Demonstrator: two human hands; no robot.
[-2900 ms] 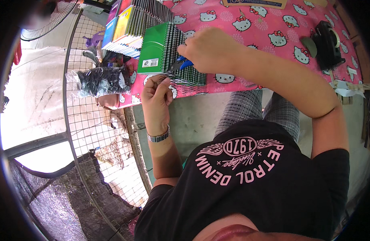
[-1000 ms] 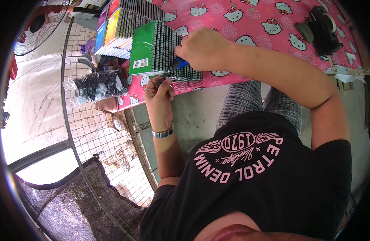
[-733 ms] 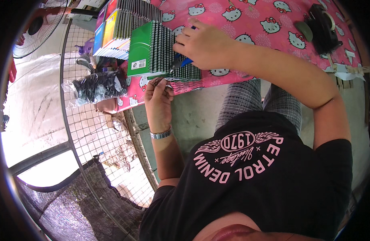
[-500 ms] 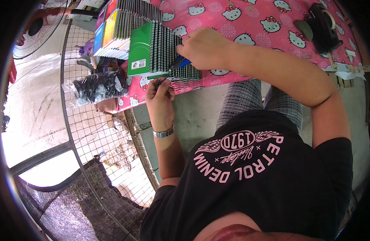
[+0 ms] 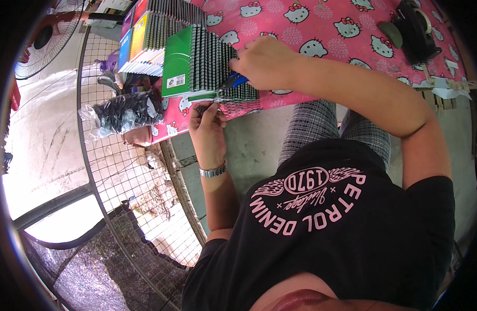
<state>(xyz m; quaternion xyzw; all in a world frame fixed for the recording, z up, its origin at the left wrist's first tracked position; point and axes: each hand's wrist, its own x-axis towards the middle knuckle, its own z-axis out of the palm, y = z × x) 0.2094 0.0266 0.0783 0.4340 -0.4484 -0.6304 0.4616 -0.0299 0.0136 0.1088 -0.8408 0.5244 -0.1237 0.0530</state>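
A stack of green spiral notebooks (image 5: pixel 177 62) lies at the table's near edge, its black wire spines fanned out to the right. Over these spines my right hand (image 5: pixel 262 62) is closed around pliers with blue handles (image 5: pixel 237 81), whose dark jaws point down-left at the coil ends. Just below, at the table edge, my left hand (image 5: pixel 208 122) has its fingers pinched together near the lower corner of the notebooks. Something dark and tangled shows at those fingers; its kind I cannot make out. The watch (image 5: pixel 213 170) is on my left wrist.
More spiral notebooks (image 5: pixel 145 39) with yellow, red and blue covers stand behind. A clear plastic bag of black items (image 5: pixel 122 114) hangs by the table's left corner, beside a wire mesh (image 5: pixel 129 171). A black tape dispenser (image 5: pixel 417 36) sits far right on the pink cloth (image 5: pixel 321 31). A fan (image 5: pixel 49 36) stands upper left.
Both hands stay at the spine ends with only slight shifts. More of the pliers' jaws now shows beside the coils. The whole view has shifted a little.
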